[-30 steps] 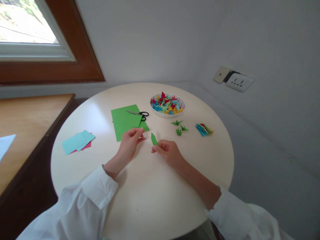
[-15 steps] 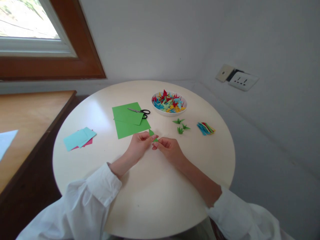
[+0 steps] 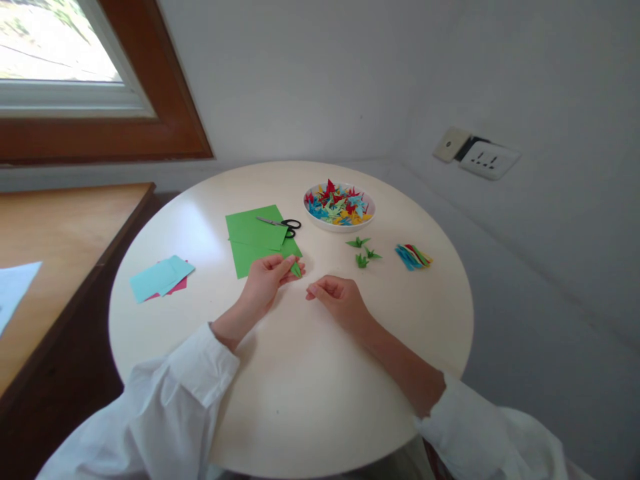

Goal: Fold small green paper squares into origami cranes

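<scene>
My left hand (image 3: 267,279) pinches a small folded green paper piece (image 3: 296,269) just above the round cream table (image 3: 300,393), near the lower corner of the green paper sheets (image 3: 253,241). A short way to the right, my right hand (image 3: 336,298) rests with its fingers curled and nothing visible in them. Black-handled scissors (image 3: 280,223) lie on the green sheets. Three small green folded cranes (image 3: 363,252) sit on the table right of my hands.
A white bowl (image 3: 339,225) full of several coloured paper cranes stands at the back. A stack of coloured folded pieces (image 3: 413,256) lies at the right. Light blue and pink paper squares (image 3: 161,278) lie at the left. A wooden ledge (image 3: 60,233) adjoins the table.
The green piece passed from my right hand to my left. The hands came together, then parted; the left now holds it alone and the right has let go.
</scene>
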{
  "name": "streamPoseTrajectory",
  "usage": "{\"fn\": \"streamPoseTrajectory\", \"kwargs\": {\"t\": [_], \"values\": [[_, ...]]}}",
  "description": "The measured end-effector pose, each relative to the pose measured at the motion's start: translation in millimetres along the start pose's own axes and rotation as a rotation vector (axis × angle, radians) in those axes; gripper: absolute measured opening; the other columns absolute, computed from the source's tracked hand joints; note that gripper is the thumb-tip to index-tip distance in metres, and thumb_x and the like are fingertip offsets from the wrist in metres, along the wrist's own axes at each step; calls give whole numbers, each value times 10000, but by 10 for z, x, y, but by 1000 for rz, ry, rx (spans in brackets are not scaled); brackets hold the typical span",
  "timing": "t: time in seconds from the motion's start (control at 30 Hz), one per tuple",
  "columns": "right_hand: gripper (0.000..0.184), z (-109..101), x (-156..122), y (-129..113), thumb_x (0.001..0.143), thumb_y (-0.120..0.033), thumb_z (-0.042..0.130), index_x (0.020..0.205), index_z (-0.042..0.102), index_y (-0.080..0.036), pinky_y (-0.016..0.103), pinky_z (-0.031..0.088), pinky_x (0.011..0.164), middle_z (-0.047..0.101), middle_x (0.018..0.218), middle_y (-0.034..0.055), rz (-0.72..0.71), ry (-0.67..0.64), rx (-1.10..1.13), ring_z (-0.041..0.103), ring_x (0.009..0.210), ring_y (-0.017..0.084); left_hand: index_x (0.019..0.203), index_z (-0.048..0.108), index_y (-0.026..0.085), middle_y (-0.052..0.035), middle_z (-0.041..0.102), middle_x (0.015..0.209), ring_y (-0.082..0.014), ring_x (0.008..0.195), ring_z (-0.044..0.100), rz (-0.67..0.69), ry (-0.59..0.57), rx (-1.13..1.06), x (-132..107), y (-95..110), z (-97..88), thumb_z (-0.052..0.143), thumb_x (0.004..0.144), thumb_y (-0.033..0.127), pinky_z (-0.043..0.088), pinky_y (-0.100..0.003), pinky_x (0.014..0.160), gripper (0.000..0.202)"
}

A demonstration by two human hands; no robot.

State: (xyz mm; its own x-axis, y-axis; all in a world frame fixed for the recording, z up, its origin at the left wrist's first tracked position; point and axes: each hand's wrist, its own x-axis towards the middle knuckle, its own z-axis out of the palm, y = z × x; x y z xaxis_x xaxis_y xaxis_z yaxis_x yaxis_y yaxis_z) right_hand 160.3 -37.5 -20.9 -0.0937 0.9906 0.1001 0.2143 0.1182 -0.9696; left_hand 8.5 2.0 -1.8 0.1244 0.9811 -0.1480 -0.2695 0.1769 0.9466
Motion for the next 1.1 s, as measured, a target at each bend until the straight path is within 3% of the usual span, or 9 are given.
{"fn": "streamPoseTrajectory", "kwargs": {"t": [0.13,0.2,0.3,0.47,0.7,0.93,1.1], "values": [[209,-20,56,12,711,-354,582,605,593,-175,239,380,533,607,586,-7,28,171,143,481,524,100,895,576,100,-21,651,588,-135,558,612,-9,-73,105,-77,-29,81,739,617,334,485,-273,596,398],[182,-23,76,21,678,-346,617,618,578,-179,235,380,531,585,596,-20,31,220,191,474,528,96,1099,505,105,-15,668,604,-147,578,631,0,-120,148,-103,-20,93,723,644,317,499,-297,635,548],[176,-21,89,25,634,-338,656,648,576,-183,236,395,542,574,624,-26,33,235,225,490,550,98,1239,394,137,4,669,615,-156,635,653,42,-217,190,-116,-7,84,695,681,287,497,-294,665,652],[199,-19,89,3,603,-338,686,684,584,-187,254,435,564,588,639,-16,48,208,250,553,598,125,1209,392,145,9,652,602,-147,641,656,71,-330,226,-105,-27,72,648,721,240,464,-234,605,559],[212,-13,72,-13,597,-332,699,708,588,-190,267,459,517,573,595,-35,68,156,289,555,503,119,1188,419,161,10,654,636,-106,574,599,84,-415,301,-153,-27,86,600,740,205,385,-184,510,485],[179,-9,70,-13,589,-304,698,657,588,-180,252,447,492,572,604,-31,75,157,285,525,490,103,1193,425,145,1,645,633,-71,481,514,82,-436,363,-170,-30,88,575,749,195,297,-159,431,472],[157,-9,71,-6,606,-307,666,643,579,-181,246,449,498,565,625,-24,53,153,279,520,519,104,1169,424,160,1,651,628,-99,551,582,88,-441,324,-156,-47,83,587,758,225,347,-163,463,447]]}}
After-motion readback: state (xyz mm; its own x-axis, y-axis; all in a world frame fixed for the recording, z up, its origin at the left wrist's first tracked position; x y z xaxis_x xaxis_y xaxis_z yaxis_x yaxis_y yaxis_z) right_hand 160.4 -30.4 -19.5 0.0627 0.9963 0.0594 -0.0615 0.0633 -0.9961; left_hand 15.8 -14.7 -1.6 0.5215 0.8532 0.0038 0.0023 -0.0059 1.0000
